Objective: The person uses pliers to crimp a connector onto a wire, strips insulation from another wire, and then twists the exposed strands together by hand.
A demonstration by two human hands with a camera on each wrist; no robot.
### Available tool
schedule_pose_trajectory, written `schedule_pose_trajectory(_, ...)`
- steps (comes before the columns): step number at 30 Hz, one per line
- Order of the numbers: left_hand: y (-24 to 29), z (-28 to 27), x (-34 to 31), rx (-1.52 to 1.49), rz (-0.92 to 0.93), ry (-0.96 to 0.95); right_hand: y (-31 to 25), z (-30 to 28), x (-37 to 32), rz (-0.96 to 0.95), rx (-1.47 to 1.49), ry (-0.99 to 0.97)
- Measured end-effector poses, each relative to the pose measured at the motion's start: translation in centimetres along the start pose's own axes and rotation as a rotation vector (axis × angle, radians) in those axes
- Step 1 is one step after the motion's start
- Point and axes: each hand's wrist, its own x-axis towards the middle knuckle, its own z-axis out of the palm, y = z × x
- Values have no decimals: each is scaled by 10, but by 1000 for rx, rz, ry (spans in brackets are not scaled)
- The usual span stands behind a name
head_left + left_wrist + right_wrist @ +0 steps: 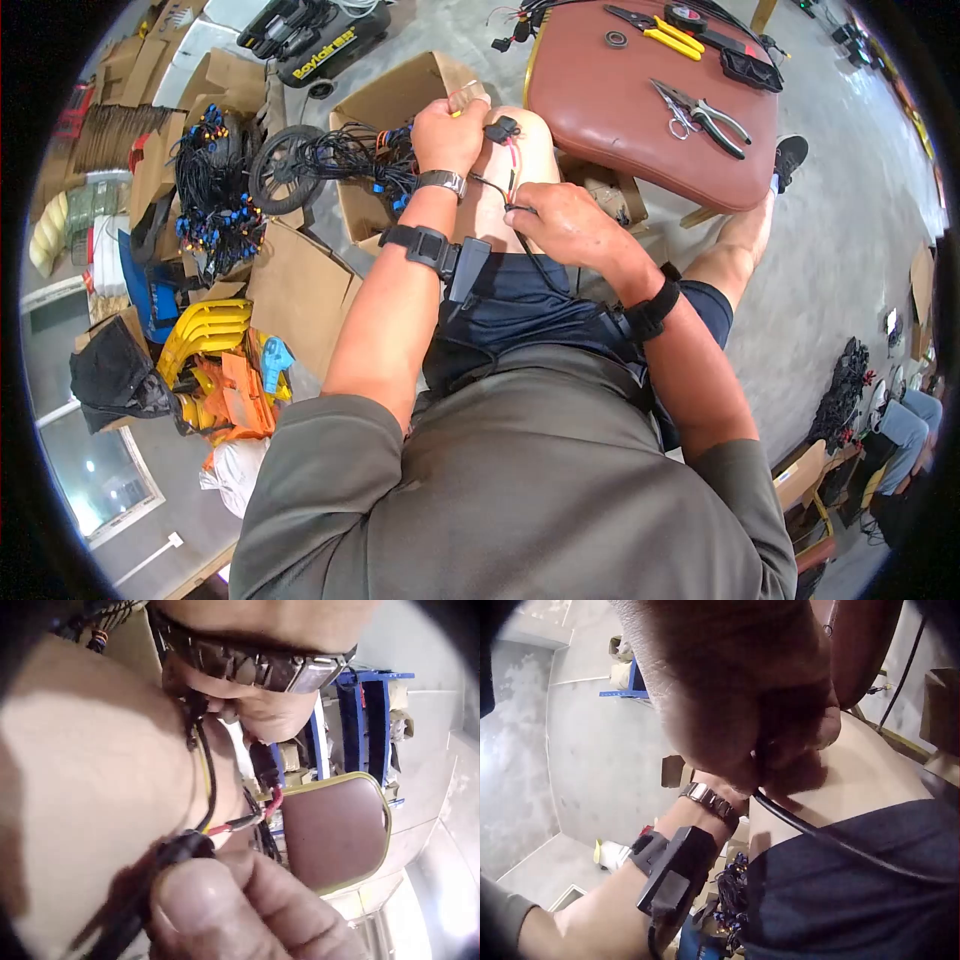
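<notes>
My left hand (448,135), with a metal watch at its wrist, is curled over the bare knee. In the left wrist view its fingers pinch the upper end of a yellow and a black wire (206,776), where a small black piece shows. My right hand (575,222) pinches a black cable (817,836) between thumb and fingers, just below where its wires branch out. A red wire (276,799) runs from there to a black connector (502,128) beside the left hand. The cable's lower length trails across the dark shorts.
A brown padded seat (640,120) ahead bears pliers (715,125), scissors (680,122) and a yellow-handled tool (675,38). To the left are an open cardboard box (365,100), bundled black wiring (215,190) and a wheel (285,168). Another person sits at the far right.
</notes>
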Motion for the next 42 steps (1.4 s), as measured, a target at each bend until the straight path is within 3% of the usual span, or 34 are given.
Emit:
schedule_pose_trajectory(3, 10, -3, 3, 125, -106, -63, 3, 2, -2, -7, 2, 4)
schedule_pose_trajectory(7, 3, 3, 14, 192, -117, -86, -2, -3, -3, -37, 64, 23)
schedule_pose_trajectory(13, -3, 9, 15, 12, -159, -47, -7, -1, -13, -49, 104, 58)
schedule_pose_trajectory(26, -6, 11, 10, 54, -11, 69, -13, 0, -30, -119, 102, 113)
schedule_pose_trajectory(42, -6, 13, 8, 37, -37, 131, -24, -13, -45, -145, 124, 61)
